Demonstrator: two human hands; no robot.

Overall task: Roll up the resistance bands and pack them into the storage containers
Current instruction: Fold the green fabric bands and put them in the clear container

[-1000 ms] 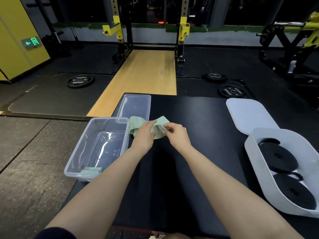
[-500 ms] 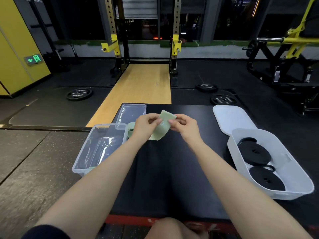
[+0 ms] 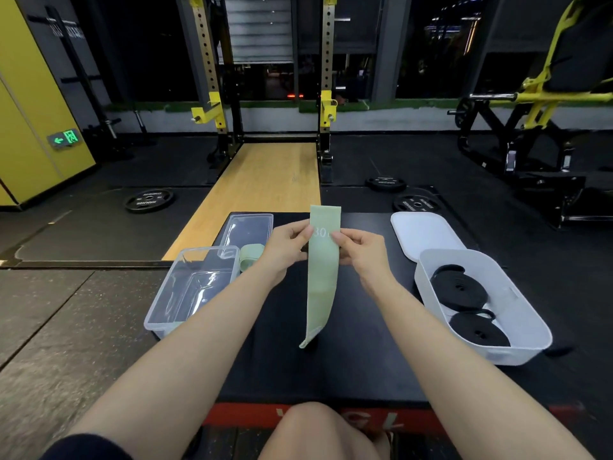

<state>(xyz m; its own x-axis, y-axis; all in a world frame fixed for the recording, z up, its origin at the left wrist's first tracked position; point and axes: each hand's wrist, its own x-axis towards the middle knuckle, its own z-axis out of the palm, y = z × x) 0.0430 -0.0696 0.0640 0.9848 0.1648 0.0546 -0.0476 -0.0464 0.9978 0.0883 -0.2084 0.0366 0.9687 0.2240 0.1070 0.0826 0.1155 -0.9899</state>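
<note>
Clear tub (image 3: 172, 313) left; white bin (image 3: 517, 346) right; green band (image 3: 321, 287) between.

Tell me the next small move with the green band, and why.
Probably start rolling from the top end: both hands, left and right, pinch the green band near its top, and it hangs flat and unrolled, lower tip near the mat. The clear box waits beside it.

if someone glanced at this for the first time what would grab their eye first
Probably the pale green resistance band, held upright at centre, pinched near its top by the left hand and right hand. Next, the white container at right holding rolled black bands, and the clear container at left.
</note>
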